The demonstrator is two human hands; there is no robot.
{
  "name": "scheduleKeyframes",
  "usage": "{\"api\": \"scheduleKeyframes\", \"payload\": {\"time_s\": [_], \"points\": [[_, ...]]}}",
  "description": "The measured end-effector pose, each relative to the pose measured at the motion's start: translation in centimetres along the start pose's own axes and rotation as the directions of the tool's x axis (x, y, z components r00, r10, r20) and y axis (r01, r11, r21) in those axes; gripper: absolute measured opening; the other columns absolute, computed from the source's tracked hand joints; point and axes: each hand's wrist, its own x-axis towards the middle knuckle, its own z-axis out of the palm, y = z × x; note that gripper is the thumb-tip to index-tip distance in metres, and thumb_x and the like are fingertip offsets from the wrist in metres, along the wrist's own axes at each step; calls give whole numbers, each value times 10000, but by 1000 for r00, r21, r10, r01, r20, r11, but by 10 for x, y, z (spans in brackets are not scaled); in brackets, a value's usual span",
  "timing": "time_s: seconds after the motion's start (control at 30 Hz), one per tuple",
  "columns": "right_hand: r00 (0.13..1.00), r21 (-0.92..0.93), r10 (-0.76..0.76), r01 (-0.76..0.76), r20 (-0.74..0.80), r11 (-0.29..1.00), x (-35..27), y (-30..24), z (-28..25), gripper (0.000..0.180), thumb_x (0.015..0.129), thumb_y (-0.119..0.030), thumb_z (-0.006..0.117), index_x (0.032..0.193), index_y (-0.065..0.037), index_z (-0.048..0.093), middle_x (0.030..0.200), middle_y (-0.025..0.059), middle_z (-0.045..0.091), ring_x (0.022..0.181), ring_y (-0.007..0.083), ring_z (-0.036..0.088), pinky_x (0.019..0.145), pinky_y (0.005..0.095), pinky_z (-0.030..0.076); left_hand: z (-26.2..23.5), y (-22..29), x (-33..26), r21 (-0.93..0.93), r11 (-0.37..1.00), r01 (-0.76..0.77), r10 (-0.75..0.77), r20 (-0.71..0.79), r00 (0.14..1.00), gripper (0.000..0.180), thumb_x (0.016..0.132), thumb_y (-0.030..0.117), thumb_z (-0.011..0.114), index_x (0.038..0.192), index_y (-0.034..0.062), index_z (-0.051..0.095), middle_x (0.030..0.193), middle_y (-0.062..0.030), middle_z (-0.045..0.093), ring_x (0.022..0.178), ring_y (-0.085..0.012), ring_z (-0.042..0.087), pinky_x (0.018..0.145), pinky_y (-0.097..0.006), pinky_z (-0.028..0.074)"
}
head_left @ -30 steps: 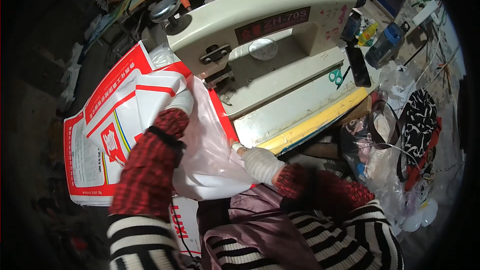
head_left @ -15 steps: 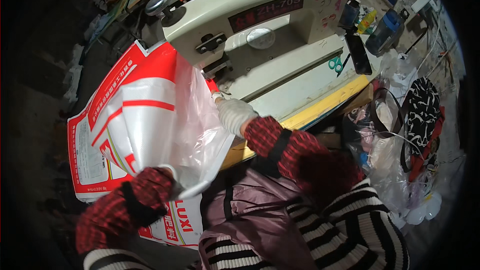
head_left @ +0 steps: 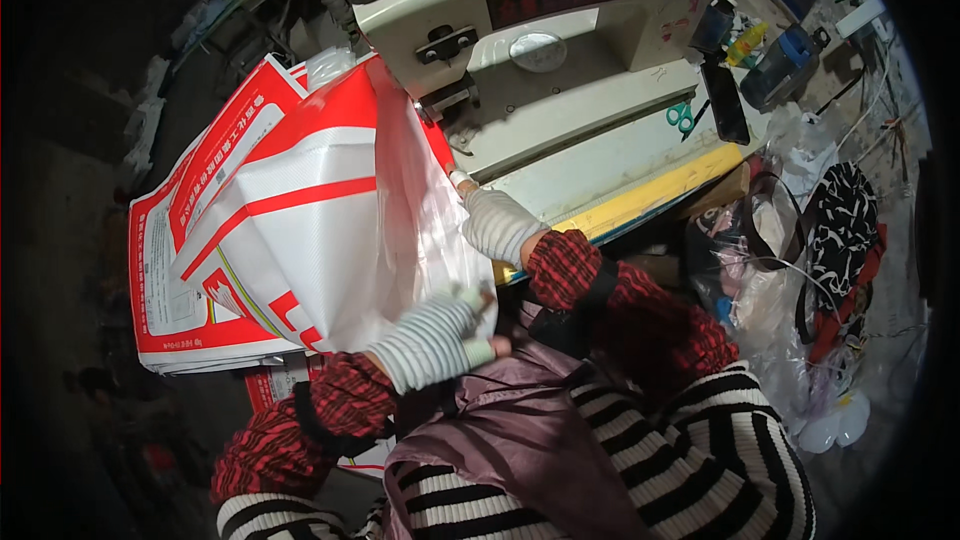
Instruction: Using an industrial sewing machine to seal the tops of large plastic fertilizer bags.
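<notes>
At the sewing machine [head_left: 560, 50], both gloved hands grip a red-and-white sack [head_left: 300, 230]: left hand [head_left: 432, 338] at six o'clock, right hand [head_left: 497, 222] at three; sack not yet under the needle

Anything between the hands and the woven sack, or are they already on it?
Nothing visible. The left hand grips the near edge of the red-and-white woven sack, and the right hand touches its clear plastic liner beside the sewing machine.
</notes>
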Motion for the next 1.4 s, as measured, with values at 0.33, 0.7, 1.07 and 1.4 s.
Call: {"api": "scheduleKeyframes", "payload": {"time_s": [0.33, 0.7, 1.07, 1.4], "points": [[1000, 273, -2, 0, 7, 962, 6, 18, 25, 435, 988, -284, 367, 1362, -64, 390, 697, 162, 590, 639, 318, 574, 637, 419, 471, -102, 47, -19, 453, 889, -74, -128, 401, 907, 285, 767, 296, 681, 934, 66, 655, 644, -96, 604, 600, -312, 587, 620, -388, 480], [999, -178, 15, -9, 36, 984, -42, -25, 24, 430, 957, -161, 296, 1330, 41, 368, 828, 218, 669, 754, 361, 666, 645, 470, 517, -57, 66, 0, 362, 869, -338, 82, 567, 819, 179, 759, 129, 562, 779, 53, 723, 676, -133, 668, 659, -319, 660, 552, -466, 516], [999, 45, 40, -41, 23, 998, 1, -12, 8, 600, 888, -157, 414, 1403, 76, 214, 864, 255, 654, 797, 387, 653, 675, 460, 514, -25, 82, 33, 323, 852, -411, 116, 649, 752, 185, 736, 129, 591, 821, 60, 740, 754, -147, 692, 711, -319, 679, 626, -431, 543], [998, -319, -43, 24, -55, 947, -4, -16, -8, 696, 872, -262, 477, 1375, 140, 211, 686, 173, 655, 679, 316, 666, 540, 417, 506, -190, 81, 76, 738, 615, -278, -261, 522, 812, 201, 811, 135, 592, 956, 50, 703, 842, -161, 658, 798, -306, 641, 752, -382, 523]]}}
